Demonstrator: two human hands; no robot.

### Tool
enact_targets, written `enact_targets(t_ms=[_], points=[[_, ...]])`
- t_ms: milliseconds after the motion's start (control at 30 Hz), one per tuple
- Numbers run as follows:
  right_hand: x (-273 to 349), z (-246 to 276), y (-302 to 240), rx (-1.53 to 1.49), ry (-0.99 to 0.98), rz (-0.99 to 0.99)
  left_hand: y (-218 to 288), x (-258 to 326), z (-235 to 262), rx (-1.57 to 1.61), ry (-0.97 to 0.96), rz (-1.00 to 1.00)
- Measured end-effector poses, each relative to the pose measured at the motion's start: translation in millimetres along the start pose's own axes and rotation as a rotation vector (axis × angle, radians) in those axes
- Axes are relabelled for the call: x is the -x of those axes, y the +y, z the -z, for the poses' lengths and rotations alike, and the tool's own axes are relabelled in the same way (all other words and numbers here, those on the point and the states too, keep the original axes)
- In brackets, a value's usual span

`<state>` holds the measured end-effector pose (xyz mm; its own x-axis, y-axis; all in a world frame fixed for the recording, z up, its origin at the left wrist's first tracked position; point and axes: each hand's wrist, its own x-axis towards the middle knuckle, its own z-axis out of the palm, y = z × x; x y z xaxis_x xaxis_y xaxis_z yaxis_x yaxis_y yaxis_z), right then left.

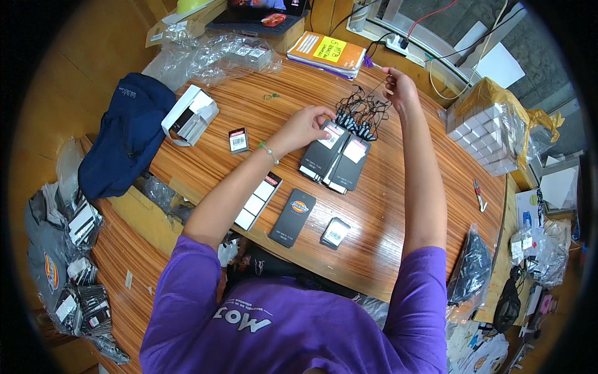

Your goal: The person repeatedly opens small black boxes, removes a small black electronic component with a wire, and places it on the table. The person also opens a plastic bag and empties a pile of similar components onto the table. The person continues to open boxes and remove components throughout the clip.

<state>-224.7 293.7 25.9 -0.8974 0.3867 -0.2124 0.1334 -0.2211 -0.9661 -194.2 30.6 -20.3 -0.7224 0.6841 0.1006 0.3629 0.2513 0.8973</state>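
Note:
Two side-by-side stacks of dark grey hang tags lie on the table before me, the left stack (pixel 316 161) and the right stack (pixel 352 168), both with white barcode stickers. Black strings (pixel 372 107) with small clips spread in a tangle from their far ends. My left hand (pixel 306 129) is closed on the top end of the left stack, thumb on the sticker. Beyond the tangle, my right hand (pixel 399 89) is raised and pinches a black string drawn out from it. Nearer me are a stack of unstickered hang tags (pixel 291 219), small barcode cards (pixel 336 232) and a label strip (pixel 254 204).
A small barcode card (pixel 238 141) and an open white box (pixel 202 111) lie left, beside a navy bag (pixel 134 124). Notebooks (pixel 327 55) sit at the far edge. Right are bagged white boxes (pixel 486 134) and a red-handled cutter (pixel 479 194).

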Motion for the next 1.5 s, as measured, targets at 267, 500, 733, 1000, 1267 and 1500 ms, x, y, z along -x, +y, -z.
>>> enact_targets(t_ms=[267,500,733,1000,1267,1500], points=[[-30,13,32,0.098,-0.089,-0.088,27,25,7,-0.098,0.12,-0.005],[15,19,30,0.217,0.052,0.0,49,111,103,-0.326,0.511,0.003],[122,0,14,0.052,-0.213,0.149,14,168,147,-1.279,0.592,0.269],[219,-18,1,-0.07,-0.442,0.281,-17,151,176,-1.284,0.505,0.374],[246,-3,-26,-0.051,-0.445,0.436,0,154,198,-0.982,0.465,0.404],[244,10,-30,-0.099,-0.429,0.451,4,157,204,-0.805,0.482,0.301]])
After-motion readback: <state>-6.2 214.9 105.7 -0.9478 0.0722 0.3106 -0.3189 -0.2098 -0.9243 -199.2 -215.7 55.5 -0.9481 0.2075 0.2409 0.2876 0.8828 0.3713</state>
